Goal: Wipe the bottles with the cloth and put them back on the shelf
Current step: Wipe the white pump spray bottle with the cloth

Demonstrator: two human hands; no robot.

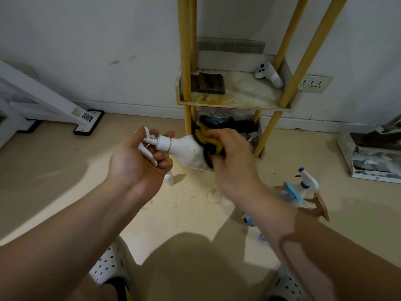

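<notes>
1. Fingers (pixel 163 159) of the left hand (pixel 138 164), palm turned up, curl round the pump head and ribbed collar of the white pump bottle (pixel 184 148) and grip it there.
2. The right hand (pixel 230 157) closes its fingers (pixel 217 135) over a cloth (pixel 208 142). The cloth is soft, crumpled, yellow and black, and bunched against the bottle's wide body. This hand is blurred, so the exact lie of each finger cannot be told.
3. The bottle is smooth, glossy plastic, with a narrow neck flaring into a broad body and brownish specks on the shoulder. It lies almost level in the air between the two hands, pump end to the left, in front of the lower tier of the shelf (pixel 234 105).
4. The shelf has round yellow poles and a flat pale board mottled with yellow-brown stains.
5. On the board lie a dark, folded, rectangular pad (pixel 211 83) and a white controller (pixel 269 74) with a rounded grip, propped in the back right corner.
6. Beneath the board sits a jumble of dark items, too cluttered to tell apart.
7. The floor (pixel 65 192) is smooth and beige, marked with faint yellowish rings (pixel 213 195).
8. A small white bottle (pixel 169 179) stands on the floor under the left hand.
9. To the right are a translucent spray bottle (pixel 303 183) with a blue-and-white trigger head and, just beside it, a brown hook-shaped piece (pixel 319 205).
10. At the bottom edge are white perforated clogs (pixel 108 261).
</notes>
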